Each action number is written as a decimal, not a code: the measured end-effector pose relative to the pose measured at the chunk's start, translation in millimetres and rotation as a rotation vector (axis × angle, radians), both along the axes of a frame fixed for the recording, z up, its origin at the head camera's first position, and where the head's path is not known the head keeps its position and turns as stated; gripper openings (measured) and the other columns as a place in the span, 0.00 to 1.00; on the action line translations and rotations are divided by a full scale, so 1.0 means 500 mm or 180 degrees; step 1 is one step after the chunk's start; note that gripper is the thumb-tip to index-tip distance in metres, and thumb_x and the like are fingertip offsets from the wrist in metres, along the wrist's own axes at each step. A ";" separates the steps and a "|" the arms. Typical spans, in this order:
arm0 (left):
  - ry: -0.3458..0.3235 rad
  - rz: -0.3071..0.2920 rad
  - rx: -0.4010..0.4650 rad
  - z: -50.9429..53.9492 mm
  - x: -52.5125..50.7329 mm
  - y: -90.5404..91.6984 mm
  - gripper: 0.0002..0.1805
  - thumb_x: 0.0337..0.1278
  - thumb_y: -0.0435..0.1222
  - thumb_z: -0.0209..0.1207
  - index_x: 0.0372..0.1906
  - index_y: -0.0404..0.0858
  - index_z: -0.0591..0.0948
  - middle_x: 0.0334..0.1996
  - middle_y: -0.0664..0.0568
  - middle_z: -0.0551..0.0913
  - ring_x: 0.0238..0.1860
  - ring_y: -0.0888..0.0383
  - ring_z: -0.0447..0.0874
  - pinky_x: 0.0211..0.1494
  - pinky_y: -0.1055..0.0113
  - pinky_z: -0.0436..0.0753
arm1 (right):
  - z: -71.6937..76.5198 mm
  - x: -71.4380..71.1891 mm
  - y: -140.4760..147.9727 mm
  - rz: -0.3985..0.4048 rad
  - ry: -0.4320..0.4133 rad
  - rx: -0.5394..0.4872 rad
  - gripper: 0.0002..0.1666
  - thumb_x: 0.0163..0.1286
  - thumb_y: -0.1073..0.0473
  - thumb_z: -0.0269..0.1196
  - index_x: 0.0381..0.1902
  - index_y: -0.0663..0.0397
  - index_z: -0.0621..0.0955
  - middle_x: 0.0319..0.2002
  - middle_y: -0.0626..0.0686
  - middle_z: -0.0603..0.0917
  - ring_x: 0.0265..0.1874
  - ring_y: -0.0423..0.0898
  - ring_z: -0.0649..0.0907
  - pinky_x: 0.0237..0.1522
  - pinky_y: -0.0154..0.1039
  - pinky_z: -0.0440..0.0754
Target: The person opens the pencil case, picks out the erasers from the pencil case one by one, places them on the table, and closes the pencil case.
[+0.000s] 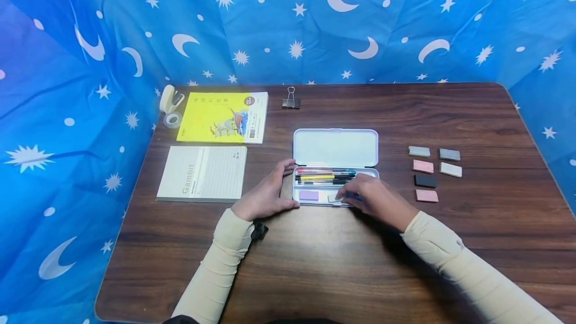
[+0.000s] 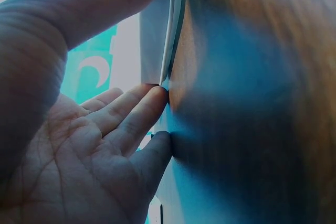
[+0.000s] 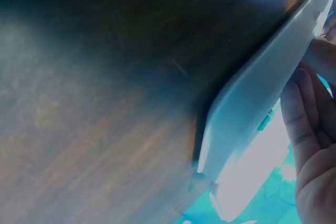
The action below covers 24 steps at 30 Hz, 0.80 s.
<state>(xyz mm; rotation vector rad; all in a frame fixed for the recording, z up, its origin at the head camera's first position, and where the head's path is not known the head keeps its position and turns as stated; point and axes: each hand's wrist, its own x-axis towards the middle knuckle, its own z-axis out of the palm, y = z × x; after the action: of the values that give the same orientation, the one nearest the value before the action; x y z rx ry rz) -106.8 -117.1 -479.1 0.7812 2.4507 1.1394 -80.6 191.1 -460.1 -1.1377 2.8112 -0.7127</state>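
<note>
A white pencil case (image 1: 335, 148) lies with its lid laid back in the head view. Pens (image 1: 315, 177) fill its rear compartment, and a purple eraser (image 1: 309, 195) sits at the left of the front one. My right hand (image 1: 378, 198) reaches over the case's right part and pinches a whitish eraser (image 1: 333, 198) in the front compartment; the fingers cover part of it. At the case's left end, my left hand (image 1: 265, 191) rests with thumb and fingers spread against the side. The left wrist view shows those fingers (image 2: 139, 114) fairly straight at the case's edge.
To the right lie several loose erasers, among them a black one (image 1: 425, 180) and a pink one (image 1: 423, 166). A binder clip (image 1: 291, 103) stands behind the case. Leftward are a yellow book (image 1: 211, 116), a notebook (image 1: 220, 171), a tape roll (image 1: 172, 120) and a stapler (image 1: 168, 98).
</note>
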 end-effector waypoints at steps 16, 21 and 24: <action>-0.0014 -0.0015 -0.0046 -0.005 -0.003 -0.002 0.58 0.53 0.34 0.79 0.80 0.31 0.52 0.77 0.35 0.66 0.78 0.44 0.63 0.82 0.54 0.59 | 0.023 0.011 0.126 -0.0407 0.0620 -0.0655 0.24 0.45 0.77 0.81 0.37 0.49 0.89 0.37 0.47 0.91 0.37 0.43 0.87 0.46 0.29 0.85; -0.0021 0.0007 -0.0057 -0.004 -0.002 -0.004 0.58 0.52 0.33 0.79 0.79 0.31 0.52 0.76 0.34 0.66 0.78 0.43 0.64 0.82 0.53 0.61 | 0.038 0.036 0.264 -0.1015 0.0656 -0.0448 0.26 0.44 0.77 0.82 0.35 0.45 0.88 0.38 0.47 0.90 0.42 0.28 0.82 0.48 0.16 0.74; 0.0017 0.0001 -0.0070 -0.006 -0.001 -0.004 0.58 0.52 0.34 0.79 0.79 0.31 0.52 0.75 0.33 0.67 0.77 0.43 0.65 0.81 0.53 0.62 | 0.032 0.052 0.342 -0.1394 0.0474 -0.0274 0.25 0.46 0.78 0.81 0.33 0.43 0.87 0.37 0.48 0.90 0.40 0.16 0.76 0.37 0.14 0.76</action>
<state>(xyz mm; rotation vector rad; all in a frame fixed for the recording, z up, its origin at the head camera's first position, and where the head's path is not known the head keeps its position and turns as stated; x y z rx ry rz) -107.1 -119.2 -482.3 0.7782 2.4636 1.1099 -54.4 362.3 -444.3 -0.6017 3.2269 -0.8061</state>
